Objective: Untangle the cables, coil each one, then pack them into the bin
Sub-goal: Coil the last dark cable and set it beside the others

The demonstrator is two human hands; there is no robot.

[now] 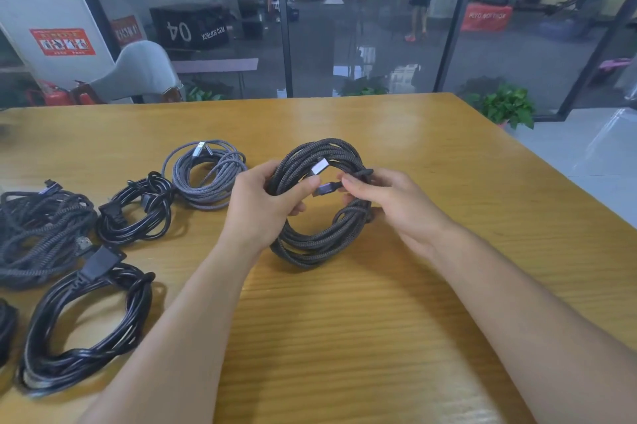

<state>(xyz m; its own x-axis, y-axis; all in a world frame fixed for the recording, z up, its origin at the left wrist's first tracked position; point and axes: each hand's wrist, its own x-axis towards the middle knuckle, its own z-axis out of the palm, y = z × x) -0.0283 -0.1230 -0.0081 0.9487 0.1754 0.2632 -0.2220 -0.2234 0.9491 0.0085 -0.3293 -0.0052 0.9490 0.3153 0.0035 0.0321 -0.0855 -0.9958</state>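
**Dark braided coil in both your hands, mid-table**

So you've got the dark braided coil (320,202) held up off the wooden table (413,285), tilted so the loop faces you. Your left hand (265,206) is wrapped around the left side of that coil, fingers curled through the loop, thumb pressing near the silver plug (320,166). Your right hand (386,199) is on the coil's right side, fingertips pinching the cable end by the purple-grey plug (325,188). Both hands are closed on it, nothing loose.

Everything else sits to the left of that coil, lying flat on the table. Just beside it is the lighter grey braided coil (206,175) with a silver plug on top. Further left of that, a small black coil (136,213). Beyond that, at the table's left edge, a big dark braided bundle (38,234), looser than the rest. Nearer you than those, a large black coil (86,320) with a chunky black plug (100,263) resting on its top.
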